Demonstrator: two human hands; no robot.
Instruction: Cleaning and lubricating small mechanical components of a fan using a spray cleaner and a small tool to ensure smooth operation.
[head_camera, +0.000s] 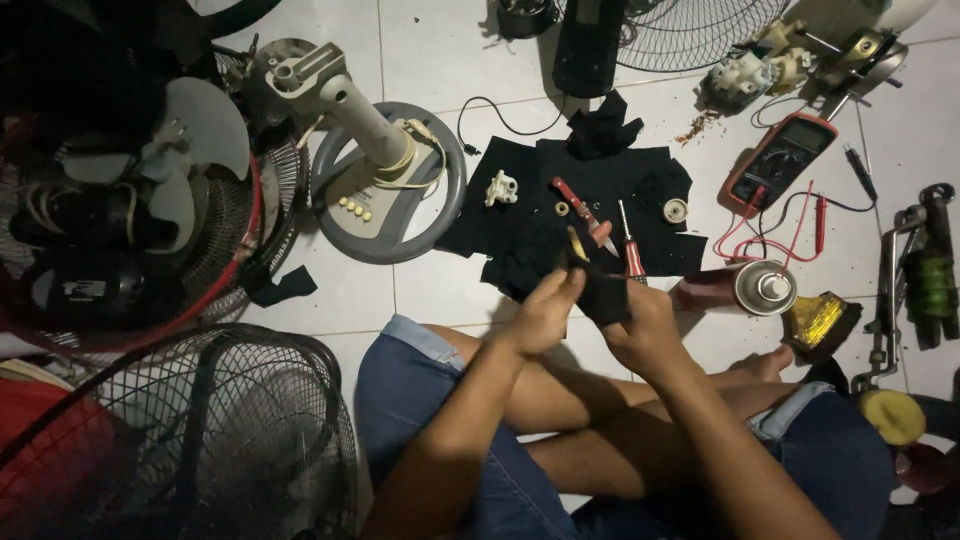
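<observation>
I sit cross-legged on a white tiled floor. My left hand (545, 312) and my right hand (648, 325) meet above my knees, and both are closed on a small black piece of cloth (603, 297) held between them. What the cloth wraps is hidden. Just beyond my hands a larger black cloth (540, 225) is spread on the tiles. On it lie a white plastic part (500, 187), a red-handled blade (580, 208), a red screwdriver (630, 250), a small yellow piece (577, 244) and a round cream cap (676, 210).
A grey fan base with its cream stand (385, 185) lies to the left. Wire fan guards (230, 430) and a fan blade (200, 130) crowd the left side. A multimeter (785, 155) with red leads, a spray can (755, 288), a fan motor (760, 65) and metal tools (900, 290) lie to the right.
</observation>
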